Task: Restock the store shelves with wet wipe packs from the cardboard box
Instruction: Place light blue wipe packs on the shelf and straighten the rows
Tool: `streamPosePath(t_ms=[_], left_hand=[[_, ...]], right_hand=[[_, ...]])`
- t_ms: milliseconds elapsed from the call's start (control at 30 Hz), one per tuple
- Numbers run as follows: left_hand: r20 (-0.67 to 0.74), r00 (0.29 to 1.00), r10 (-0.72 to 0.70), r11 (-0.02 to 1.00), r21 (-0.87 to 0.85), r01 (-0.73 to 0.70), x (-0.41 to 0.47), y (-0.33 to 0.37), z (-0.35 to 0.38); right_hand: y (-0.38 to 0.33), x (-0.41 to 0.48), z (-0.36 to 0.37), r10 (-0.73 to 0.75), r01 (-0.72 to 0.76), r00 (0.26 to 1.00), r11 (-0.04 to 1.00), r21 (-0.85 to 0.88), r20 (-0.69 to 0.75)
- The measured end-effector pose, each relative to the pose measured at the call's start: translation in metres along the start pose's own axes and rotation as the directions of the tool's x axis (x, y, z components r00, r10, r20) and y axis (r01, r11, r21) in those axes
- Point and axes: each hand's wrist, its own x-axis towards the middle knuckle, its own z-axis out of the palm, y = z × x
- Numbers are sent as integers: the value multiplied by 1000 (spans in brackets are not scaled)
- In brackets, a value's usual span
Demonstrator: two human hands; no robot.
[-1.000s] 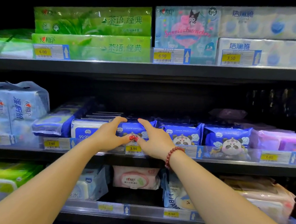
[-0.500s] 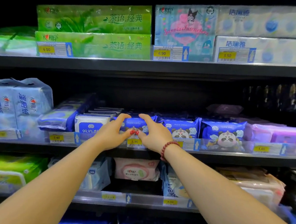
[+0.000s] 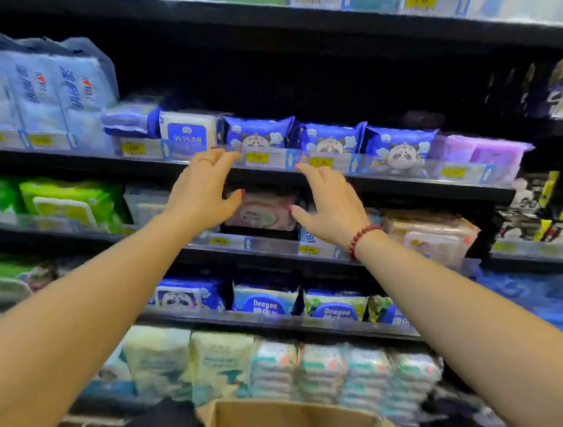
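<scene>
- Box (image 3: 288, 423): bottom centre of frame, brown flap showing. Contents hidden.
- Left hand (image 3: 202, 192) and right hand (image 3: 331, 206), mid-frame: both grips apart, fingers spread, holding nothing. They hover just in front of the shelf (image 3: 405, 188) rim, on either side of a pink pack (image 3: 261, 213) one level down.
- Panda packs (image 3: 330, 140): three blue ones upright in a row on that shelf behind a clear rail, just above centre.
- Handling (judged): soft film pouches, light, squashy, probably slick. Take by the two short ends, or pinch the top seam.
- Writing, near to far: "Deeyeo" on the Deeyeo packs (image 3: 265, 304), lower centre. "99.9%" on a white-blue pack (image 3: 188, 133) left of the row. The yellow price tags (image 3: 258, 157) are blurred, one possibly "1.90".
</scene>
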Motion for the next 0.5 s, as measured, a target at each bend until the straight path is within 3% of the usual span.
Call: streamPosePath(t_ms=[167, 267, 400, 500], left_hand=[[-17, 996, 90, 994, -53, -91, -57, 3, 40], [77, 993, 94, 993, -72, -89, -95, -9, 88], [268, 961, -74, 989, -101, 104, -159, -32, 162], [396, 896, -201, 967, -67, 247, -206, -51, 206]], right_hand=[[26, -64, 31, -14, 15, 997, 1000, -2, 71], [50, -113, 66, 64, -68, 983, 997, 18, 170], [84, -185, 134, 187, -231, 919, 969, 87, 347], [105, -239, 179, 283, -384, 813, 918, 103, 509]])
